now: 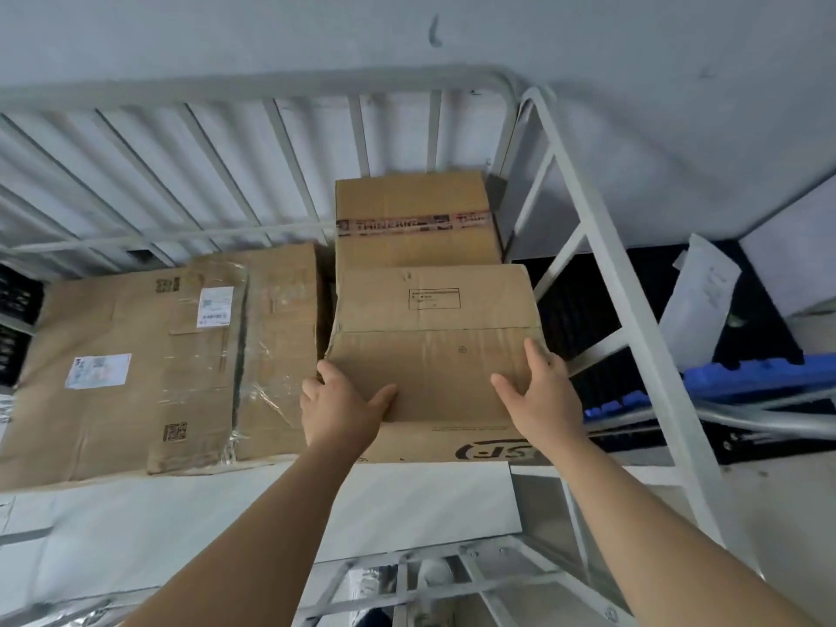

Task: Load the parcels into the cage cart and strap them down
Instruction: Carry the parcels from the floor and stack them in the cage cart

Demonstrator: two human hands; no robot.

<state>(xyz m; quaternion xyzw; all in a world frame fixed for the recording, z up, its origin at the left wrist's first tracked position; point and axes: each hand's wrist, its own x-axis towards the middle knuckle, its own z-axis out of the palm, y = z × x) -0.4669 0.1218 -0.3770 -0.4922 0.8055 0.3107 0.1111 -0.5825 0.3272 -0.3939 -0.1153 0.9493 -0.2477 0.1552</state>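
We have one wide-angle view from the head, facing forward and down into the cage cart [253, 86], close above its parcels [434, 305]

Parcel depot or warehouse bay. Evidence: grey steel cage cart [271, 86] against a bare painted wall [633, 61], loaded with taped cardboard parcels [135, 423] bearing printed shipping labels [97, 371]. Blue plastic pallet [746, 377] and black crates [13, 300] flank the cart.

Left parcel [90, 436] (edge-cropped) bears an unreadable label [98, 371].
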